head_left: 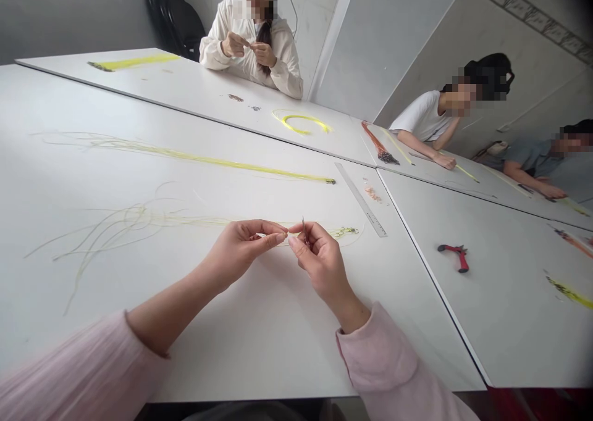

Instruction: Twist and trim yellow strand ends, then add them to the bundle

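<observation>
two hands sit close together in this head view. my left hand point(238, 251) is closed, its fingertips pinching a thin pale wire point(273, 236). my right hand point(322, 263) is closed too, with thumb and forefinger on a small metal tip point(304, 228) that stands up between my hands. just behind them, a loose bundle of pale yellow wires point(139, 220) lies on the white table point(69, 100). a steel ruler point(362, 199) lies to the right, and red-handled pliers point(454, 257) sit on the next table point(509, 328). across the table, a seated person's hands point(241, 45) pinch something too small to tell.
</observation>
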The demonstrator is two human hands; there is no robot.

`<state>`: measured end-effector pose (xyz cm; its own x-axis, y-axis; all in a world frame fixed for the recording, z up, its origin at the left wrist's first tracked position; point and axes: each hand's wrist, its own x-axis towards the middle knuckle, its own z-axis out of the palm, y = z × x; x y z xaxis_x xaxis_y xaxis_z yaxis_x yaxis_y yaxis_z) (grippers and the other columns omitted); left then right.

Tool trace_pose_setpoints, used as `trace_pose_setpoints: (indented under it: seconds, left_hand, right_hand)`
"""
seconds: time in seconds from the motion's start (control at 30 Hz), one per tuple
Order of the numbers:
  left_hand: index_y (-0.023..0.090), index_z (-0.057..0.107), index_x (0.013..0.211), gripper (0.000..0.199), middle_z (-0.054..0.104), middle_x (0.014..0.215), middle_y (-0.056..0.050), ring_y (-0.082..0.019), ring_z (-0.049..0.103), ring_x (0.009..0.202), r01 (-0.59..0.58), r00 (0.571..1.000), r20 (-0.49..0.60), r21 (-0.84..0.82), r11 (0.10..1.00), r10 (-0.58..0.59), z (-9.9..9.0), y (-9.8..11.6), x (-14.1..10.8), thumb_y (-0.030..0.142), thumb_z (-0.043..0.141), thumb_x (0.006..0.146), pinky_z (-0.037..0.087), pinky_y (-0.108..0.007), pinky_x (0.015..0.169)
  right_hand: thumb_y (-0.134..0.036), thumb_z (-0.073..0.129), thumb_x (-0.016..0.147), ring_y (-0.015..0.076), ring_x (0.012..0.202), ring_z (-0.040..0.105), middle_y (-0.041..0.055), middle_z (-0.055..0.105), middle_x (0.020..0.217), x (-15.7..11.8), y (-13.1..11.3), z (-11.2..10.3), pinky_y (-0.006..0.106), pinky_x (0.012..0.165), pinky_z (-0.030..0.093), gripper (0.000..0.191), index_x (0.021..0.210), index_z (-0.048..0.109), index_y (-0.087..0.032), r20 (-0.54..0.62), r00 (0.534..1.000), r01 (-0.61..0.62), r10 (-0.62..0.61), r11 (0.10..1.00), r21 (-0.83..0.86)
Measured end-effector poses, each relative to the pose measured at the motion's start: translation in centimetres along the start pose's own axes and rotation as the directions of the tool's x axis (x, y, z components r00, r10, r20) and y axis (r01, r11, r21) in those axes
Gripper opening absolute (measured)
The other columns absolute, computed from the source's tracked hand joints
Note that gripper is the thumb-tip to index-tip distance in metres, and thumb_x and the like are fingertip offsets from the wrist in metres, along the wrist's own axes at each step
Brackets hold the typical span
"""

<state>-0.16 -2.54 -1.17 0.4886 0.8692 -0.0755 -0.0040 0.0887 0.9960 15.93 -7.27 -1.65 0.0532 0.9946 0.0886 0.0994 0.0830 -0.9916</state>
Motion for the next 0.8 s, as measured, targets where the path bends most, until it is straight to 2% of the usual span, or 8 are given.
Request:
trace_pose_setpoints:
  seconds: [0.1, 0.23, 0.43, 0.53, 0.63, 0.73, 0.8]
  left_hand:
    - [0.023, 0.072, 0.081, 0.015, 0.072, 0.099, -0.003, -0.023, 0.06, 0.105, 0.032, 0.995, 0.1, -0.072, 0.997, -0.025, -0.1, 0.0, 0.1, 0.036, 0.063, 0.08, 0.041, -0.037, 0.098]
    - [0.022, 0.072, 0.08, 0.014, 0.073, 0.093, -0.004, -0.023, 0.061, 0.102, 0.079, 0.974, 0.224, -0.15, 0.986, -0.043, -0.5, -0.2, 0.3, 0.034, 0.063, 0.081, 0.041, -0.039, 0.097]
    - [0.022, 0.073, 0.084, 0.015, 0.072, 0.093, -0.004, -0.023, 0.06, 0.101, 0.101, 0.962, 0.267, -0.131, 0.986, -0.063, -0.7, -0.4, 0.2, 0.034, 0.064, 0.08, 0.04, -0.039, 0.096]
    - [0.022, 0.073, 0.085, 0.017, 0.072, 0.092, -0.004, -0.024, 0.06, 0.1, 0.1, 0.962, 0.264, -0.102, 0.99, -0.07, -0.6, -0.3, 0.2, 0.036, 0.063, 0.08, 0.041, -0.039, 0.093]
    - [0.023, 0.072, 0.084, 0.018, 0.071, 0.092, -0.004, -0.023, 0.06, 0.097, 0.083, 0.976, 0.206, -0.053, 0.995, -0.071, -0.4, -0.1, 0.2, 0.038, 0.064, 0.079, 0.042, -0.039, 0.092]
    - [0.023, 0.07, 0.08, 0.018, 0.071, 0.094, -0.004, -0.024, 0.06, 0.098, 0.081, 0.992, 0.096, -0.032, 0.996, -0.078, -0.4, -0.1, 0.2, 0.04, 0.066, 0.076, 0.041, -0.04, 0.093]
    - [0.023, 0.069, 0.078, 0.017, 0.071, 0.095, -0.004, -0.024, 0.059, 0.1, 0.081, 0.995, 0.056, -0.056, 0.995, -0.078, -0.4, -0.1, 0.2, 0.039, 0.066, 0.076, 0.04, -0.04, 0.094]
  right_hand:
    - [-0.024, 0.057, 0.084, 0.0087, 0.057, 0.036, -0.0039, 0.04, 0.066, -0.1, -0.4, -0.3, 0.024, 0.053, 0.032, 0.013, 0.096, 0.062, -0.02, 0.061, 0.994, 0.097, -0.092, 0.992, -0.081]
    - [-0.02, 0.059, 0.083, 0.0099, 0.064, 0.042, -0.0001, 0.05, 0.079, 0.0, -0.7, -0.9, 0.026, 0.057, 0.035, 0.012, 0.093, 0.065, -0.021, 0.119, 0.969, 0.231, -0.215, 0.962, -0.145]
    - [-0.023, 0.06, 0.084, 0.009, 0.059, 0.038, -0.0013, 0.049, 0.076, 0.2, -0.7, -1.1, 0.026, 0.055, 0.034, 0.004, 0.082, 0.063, -0.021, 0.131, 0.964, 0.25, -0.229, 0.952, -0.178]
    - [-0.023, 0.057, 0.085, 0.0091, 0.06, 0.038, -0.0014, 0.048, 0.075, 0.2, -0.8, -1.0, 0.026, 0.056, 0.033, 0.008, 0.078, 0.058, -0.019, 0.131, 0.966, 0.247, -0.223, 0.944, -0.217]
    - [-0.024, 0.053, 0.088, 0.0093, 0.062, 0.039, -0.0011, 0.047, 0.076, 0.2, -0.8, -1.0, 0.025, 0.057, 0.033, 0.01, 0.079, 0.053, -0.018, 0.101, 0.975, 0.217, -0.197, 0.944, -0.249]
    - [-0.027, 0.052, 0.088, 0.0086, 0.059, 0.037, -0.002, 0.045, 0.073, 0.2, -0.8, -0.9, 0.025, 0.055, 0.032, 0.014, 0.078, 0.051, -0.018, 0.024, 0.992, 0.125, -0.123, 0.964, -0.234]
    - [-0.032, 0.053, 0.088, 0.0078, 0.055, 0.033, -0.0034, 0.041, 0.069, 0.1, -0.7, -0.9, 0.024, 0.051, 0.029, 0.016, 0.08, 0.051, -0.018, 0.013, 1.0, 0.023, -0.021, 0.985, -0.172]
